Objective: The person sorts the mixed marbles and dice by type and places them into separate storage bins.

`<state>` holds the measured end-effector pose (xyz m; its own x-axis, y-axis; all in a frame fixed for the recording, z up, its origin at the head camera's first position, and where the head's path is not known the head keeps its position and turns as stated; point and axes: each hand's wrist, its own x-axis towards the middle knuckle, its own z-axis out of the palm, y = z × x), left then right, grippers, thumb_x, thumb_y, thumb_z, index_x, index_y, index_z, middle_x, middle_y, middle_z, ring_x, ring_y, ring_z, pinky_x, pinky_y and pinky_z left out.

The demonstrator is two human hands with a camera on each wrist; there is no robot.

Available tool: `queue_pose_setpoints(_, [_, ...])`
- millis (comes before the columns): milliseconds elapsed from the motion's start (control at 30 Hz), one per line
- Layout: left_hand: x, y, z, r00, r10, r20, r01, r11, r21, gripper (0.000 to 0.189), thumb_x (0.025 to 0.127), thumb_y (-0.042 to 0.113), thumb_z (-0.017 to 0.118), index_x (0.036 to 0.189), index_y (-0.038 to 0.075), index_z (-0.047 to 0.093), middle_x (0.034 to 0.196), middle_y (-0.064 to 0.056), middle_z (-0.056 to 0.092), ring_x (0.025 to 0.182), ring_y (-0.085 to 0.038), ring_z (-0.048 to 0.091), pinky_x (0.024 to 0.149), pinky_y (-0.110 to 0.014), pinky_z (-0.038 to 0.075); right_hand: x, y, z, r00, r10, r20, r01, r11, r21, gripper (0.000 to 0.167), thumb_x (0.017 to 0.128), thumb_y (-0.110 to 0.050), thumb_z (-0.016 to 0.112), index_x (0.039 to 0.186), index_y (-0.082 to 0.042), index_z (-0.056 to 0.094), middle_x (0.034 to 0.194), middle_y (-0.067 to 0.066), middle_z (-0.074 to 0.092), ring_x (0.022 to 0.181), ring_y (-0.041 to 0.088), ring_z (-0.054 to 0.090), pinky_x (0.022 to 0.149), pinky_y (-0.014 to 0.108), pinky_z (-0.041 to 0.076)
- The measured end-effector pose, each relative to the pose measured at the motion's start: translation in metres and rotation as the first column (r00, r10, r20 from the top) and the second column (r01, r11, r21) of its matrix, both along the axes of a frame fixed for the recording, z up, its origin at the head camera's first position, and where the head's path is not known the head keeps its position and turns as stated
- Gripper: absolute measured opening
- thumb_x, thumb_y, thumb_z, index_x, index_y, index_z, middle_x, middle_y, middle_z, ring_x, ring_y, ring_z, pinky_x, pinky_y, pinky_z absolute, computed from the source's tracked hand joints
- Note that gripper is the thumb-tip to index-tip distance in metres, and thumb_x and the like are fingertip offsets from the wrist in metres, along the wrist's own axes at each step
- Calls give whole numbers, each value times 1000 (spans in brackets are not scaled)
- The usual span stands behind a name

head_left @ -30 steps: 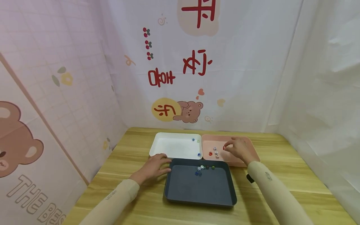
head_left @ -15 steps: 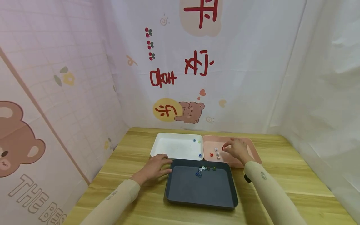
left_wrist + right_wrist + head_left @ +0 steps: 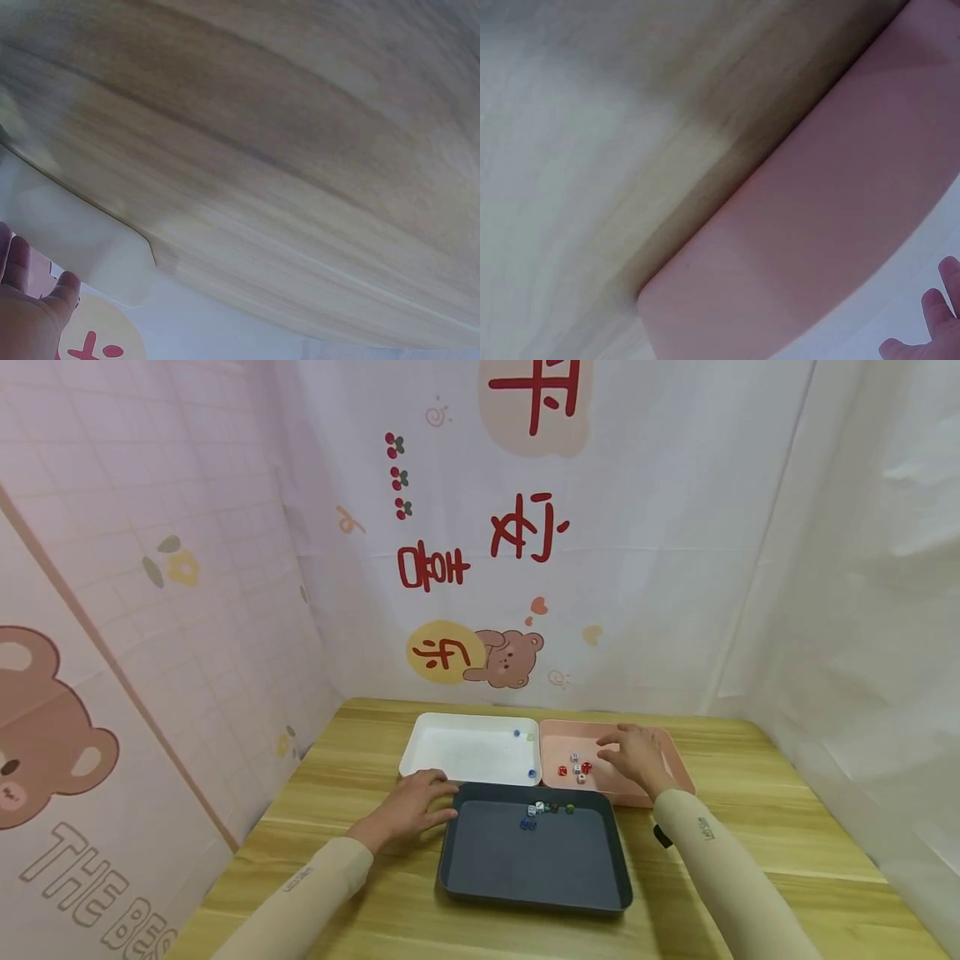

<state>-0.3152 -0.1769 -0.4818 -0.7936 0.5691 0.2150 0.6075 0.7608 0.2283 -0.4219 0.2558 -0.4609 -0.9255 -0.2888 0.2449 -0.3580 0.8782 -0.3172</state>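
Observation:
My right hand (image 3: 636, 755) hovers over the pink tray (image 3: 678, 768), thumb and fingers apart with nothing between them. Left of its fingertips lie two red dice (image 3: 587, 767) and several white dice (image 3: 577, 769) in a loose group. My left hand (image 3: 408, 803) rests at the far left corner of the dark grey tray (image 3: 536, 906), its fingers relaxed by the rim. Inside that tray are white dice (image 3: 532, 811), small blue pieces (image 3: 524, 824) and dark or greenish pieces (image 3: 570, 808) too small to make out.
Behind the grey tray a white tray (image 3: 457, 752) stands beside the pink one. It holds two small blue pieces (image 3: 532, 773) and a pale green one (image 3: 530, 737) along its right side. All three trays are on a wooden table (image 3: 787, 852), with a printed cloth (image 3: 637, 568) behind.
Earlier my right thumb and fingers pinched a red die over the pink tray. Now they are spread, and that die lies beside the white dice. My left hand has stayed in place.

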Motion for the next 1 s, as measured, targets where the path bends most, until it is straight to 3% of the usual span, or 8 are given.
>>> queue_pose_setpoints(500, [-1,-1,-2,1000,3,-2,-3,1000,21,46,97,39,65,132,10,64,131,-14,54,121,-35,51,101,-53,41,5,-14,-3,1000,25,17,-25,1000,-17,23,93,-25,71,111,-12,77,143,29,47,135,49,35,104,72,23])
queue_pose_setpoints(1000, [-1,-1,-3,1000,3,-17,-2,1000,13,47,96,41,65,132,11,65,130,-12,55,119,-32,53,98,-52,43,23,-27,-4,988,147,-44,-151,983,-103,17,89,-22,76,101,-12,80,138,29,51,129,51,43,101,76,22])
